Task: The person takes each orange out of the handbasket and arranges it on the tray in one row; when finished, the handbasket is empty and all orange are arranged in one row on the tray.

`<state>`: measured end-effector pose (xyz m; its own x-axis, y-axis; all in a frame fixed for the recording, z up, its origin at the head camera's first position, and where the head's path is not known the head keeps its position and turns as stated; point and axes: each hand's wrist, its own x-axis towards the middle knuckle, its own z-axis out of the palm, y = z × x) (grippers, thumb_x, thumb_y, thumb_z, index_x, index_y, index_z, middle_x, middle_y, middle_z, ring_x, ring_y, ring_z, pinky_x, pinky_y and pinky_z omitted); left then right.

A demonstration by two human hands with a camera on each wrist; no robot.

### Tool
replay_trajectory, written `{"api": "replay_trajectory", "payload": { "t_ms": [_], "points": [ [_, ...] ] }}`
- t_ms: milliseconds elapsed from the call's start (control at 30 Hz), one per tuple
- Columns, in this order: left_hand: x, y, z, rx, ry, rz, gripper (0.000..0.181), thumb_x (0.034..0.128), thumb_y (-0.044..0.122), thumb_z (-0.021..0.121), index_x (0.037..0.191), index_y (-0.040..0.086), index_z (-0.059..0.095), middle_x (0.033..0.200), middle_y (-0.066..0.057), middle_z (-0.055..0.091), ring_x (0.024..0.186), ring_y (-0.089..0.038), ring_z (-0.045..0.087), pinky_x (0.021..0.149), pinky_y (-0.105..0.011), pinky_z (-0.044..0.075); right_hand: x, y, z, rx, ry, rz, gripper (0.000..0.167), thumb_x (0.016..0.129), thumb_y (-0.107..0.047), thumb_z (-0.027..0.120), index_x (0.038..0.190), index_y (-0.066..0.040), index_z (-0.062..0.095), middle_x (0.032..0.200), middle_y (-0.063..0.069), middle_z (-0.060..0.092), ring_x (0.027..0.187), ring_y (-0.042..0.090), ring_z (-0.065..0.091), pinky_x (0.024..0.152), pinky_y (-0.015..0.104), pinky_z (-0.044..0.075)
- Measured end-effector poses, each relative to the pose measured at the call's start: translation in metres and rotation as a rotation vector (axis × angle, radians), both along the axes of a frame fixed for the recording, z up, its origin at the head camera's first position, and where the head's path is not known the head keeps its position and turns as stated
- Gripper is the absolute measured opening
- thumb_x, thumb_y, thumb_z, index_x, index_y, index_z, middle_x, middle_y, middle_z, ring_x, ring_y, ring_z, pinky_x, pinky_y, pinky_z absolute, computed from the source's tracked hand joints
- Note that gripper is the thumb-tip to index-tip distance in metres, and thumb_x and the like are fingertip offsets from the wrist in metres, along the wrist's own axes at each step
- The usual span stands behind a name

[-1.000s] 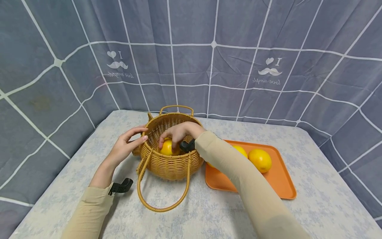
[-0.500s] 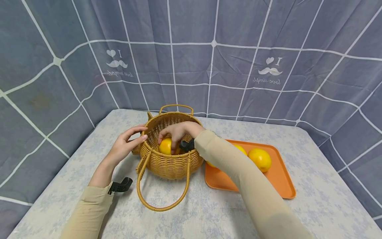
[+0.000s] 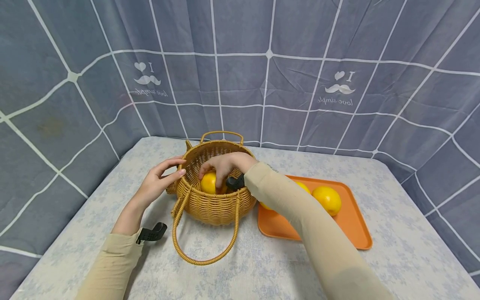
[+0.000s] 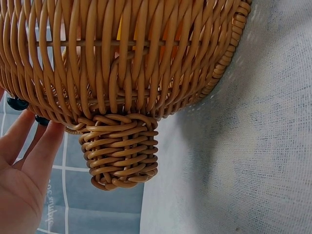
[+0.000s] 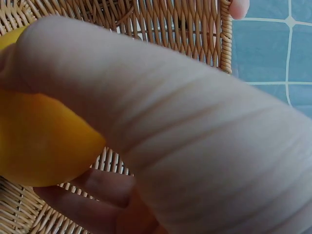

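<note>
In the head view my right hand (image 3: 222, 166) reaches inside a wicker basket (image 3: 217, 210) and holds a yellow-orange orange (image 3: 208, 182) near the bottom. The right wrist view has my thumb over the orange (image 5: 46, 141) and other fingers beside its lower edge; the fingertips are partly hidden. Thumb and fingers of my left hand (image 3: 157, 180) rest against the basket's left rim. Seen from the left wrist, fairly straight fingers (image 4: 41, 156) touch the outer wall, next to a short woven snout (image 4: 122, 151).
To the right lies an orange tray (image 3: 350, 227) with a whole orange (image 3: 326, 201) and more fruit (image 3: 302, 189) partly behind my right sleeve. One basket handle (image 3: 202, 262) hangs down onto the patterned tablecloth (image 3: 262, 271); the other handle (image 3: 222, 132) stands up behind. A grey-blue curtain (image 3: 243, 83) encloses the back.
The orange has shifted slightly in the basket under my right hand, which still holds it. My left hand stays at the rim, and the tray has not moved.
</note>
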<state>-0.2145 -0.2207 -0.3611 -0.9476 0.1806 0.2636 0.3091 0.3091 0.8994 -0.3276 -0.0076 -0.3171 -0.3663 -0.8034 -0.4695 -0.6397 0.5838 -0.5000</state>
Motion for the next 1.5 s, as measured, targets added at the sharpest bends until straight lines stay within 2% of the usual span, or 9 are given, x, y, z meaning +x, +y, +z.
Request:
{"api": "replay_trajectory", "payload": {
  "t_ms": [167, 267, 333, 467, 767, 867, 1100, 1300, 1500],
  "points": [
    [-0.001, 0.0, 0.001, -0.003, 0.008, -0.001, 0.039, 0.0945, 0.024, 0.059, 0.129, 0.006, 0.054, 0.145, -0.006, 0.039, 0.133, -0.022, 0.033, 0.096, -0.029, 0.039, -0.001, 0.0, 0.002, -0.007, 0.029, 0.009, 0.06, 0.072, -0.01, 0.079, 0.127, -0.013, 0.054, 0.122, -0.001, 0.05, 0.102, 0.015, 0.049, 0.082, 0.023, 0.046],
    [-0.001, 0.0, 0.001, -0.004, 0.006, -0.004, 0.039, 0.0945, 0.024, 0.059, 0.13, 0.006, 0.053, 0.145, -0.005, 0.038, 0.133, -0.022, 0.032, 0.098, -0.033, 0.038, -0.001, 0.001, 0.005, -0.03, 0.053, 0.017, 0.058, 0.073, -0.009, 0.076, 0.127, -0.014, 0.054, 0.124, -0.001, 0.05, 0.104, 0.015, 0.048, 0.082, 0.023, 0.045],
    [-0.001, 0.0, 0.0, -0.005, 0.001, -0.007, 0.04, 0.0945, 0.024, 0.059, 0.13, 0.007, 0.053, 0.145, -0.005, 0.038, 0.133, -0.022, 0.032, 0.1, -0.037, 0.037, -0.001, 0.002, 0.007, -0.053, 0.07, 0.007, 0.057, 0.073, -0.008, 0.075, 0.126, -0.017, 0.054, 0.125, -0.001, 0.05, 0.105, 0.015, 0.047, 0.083, 0.023, 0.044],
    [-0.002, -0.002, -0.002, -0.011, 0.0, -0.01, 0.04, 0.0947, 0.024, 0.058, 0.13, 0.007, 0.053, 0.145, -0.006, 0.038, 0.133, -0.023, 0.032, 0.099, -0.038, 0.038, -0.001, 0.007, 0.013, -0.1, 0.099, -0.036, 0.057, 0.072, -0.01, 0.076, 0.123, -0.02, 0.055, 0.125, -0.003, 0.05, 0.106, 0.014, 0.046, 0.084, 0.024, 0.042],
    [-0.002, -0.002, -0.004, 0.0, -0.004, -0.014, 0.04, 0.0948, 0.025, 0.058, 0.13, 0.007, 0.053, 0.145, -0.006, 0.038, 0.132, -0.023, 0.033, 0.096, -0.029, 0.039, -0.001, 0.021, 0.034, -0.267, 0.064, -0.043, 0.058, 0.069, -0.011, 0.077, 0.123, -0.019, 0.055, 0.124, -0.003, 0.052, 0.105, 0.014, 0.048, 0.086, 0.025, 0.043],
    [-0.003, -0.002, -0.003, 0.004, -0.004, -0.01, 0.04, 0.0948, 0.024, 0.058, 0.13, 0.007, 0.053, 0.145, -0.006, 0.038, 0.133, -0.022, 0.032, 0.096, -0.027, 0.039, 0.0, 0.03, 0.041, -0.343, 0.022, -0.043, 0.059, 0.07, -0.009, 0.076, 0.124, -0.016, 0.053, 0.126, -0.001, 0.051, 0.104, 0.016, 0.05, 0.086, 0.027, 0.045],
    [-0.002, -0.002, -0.003, 0.001, 0.014, -0.018, 0.039, 0.095, 0.023, 0.058, 0.13, 0.006, 0.053, 0.145, -0.007, 0.038, 0.133, -0.023, 0.032, 0.095, -0.027, 0.04, 0.0, 0.067, 0.048, -0.553, -0.083, -0.019, 0.06, 0.072, -0.004, 0.075, 0.127, -0.004, 0.048, 0.13, 0.01, 0.047, 0.104, 0.024, 0.055, 0.09, 0.034, 0.046],
    [-0.002, -0.002, -0.003, 0.01, 0.027, -0.011, 0.038, 0.0948, 0.022, 0.058, 0.13, 0.006, 0.053, 0.144, -0.006, 0.039, 0.131, -0.022, 0.033, 0.094, -0.026, 0.039, 0.004, 0.117, 0.061, -0.676, -0.124, -0.05, 0.063, 0.073, 0.002, 0.074, 0.128, 0.001, 0.045, 0.131, 0.015, 0.045, 0.103, 0.03, 0.056, 0.083, 0.043, 0.051],
    [-0.002, -0.002, -0.004, 0.01, 0.035, -0.009, 0.037, 0.0949, 0.022, 0.058, 0.129, 0.007, 0.054, 0.142, -0.006, 0.041, 0.127, -0.016, 0.036, 0.094, -0.024, 0.04, 0.016, 0.172, 0.07, -0.71, -0.062, -0.083, 0.063, 0.073, 0.006, 0.073, 0.129, 0.002, 0.045, 0.131, 0.015, 0.045, 0.1, 0.03, 0.056, 0.077, 0.042, 0.054]
  ]
}}
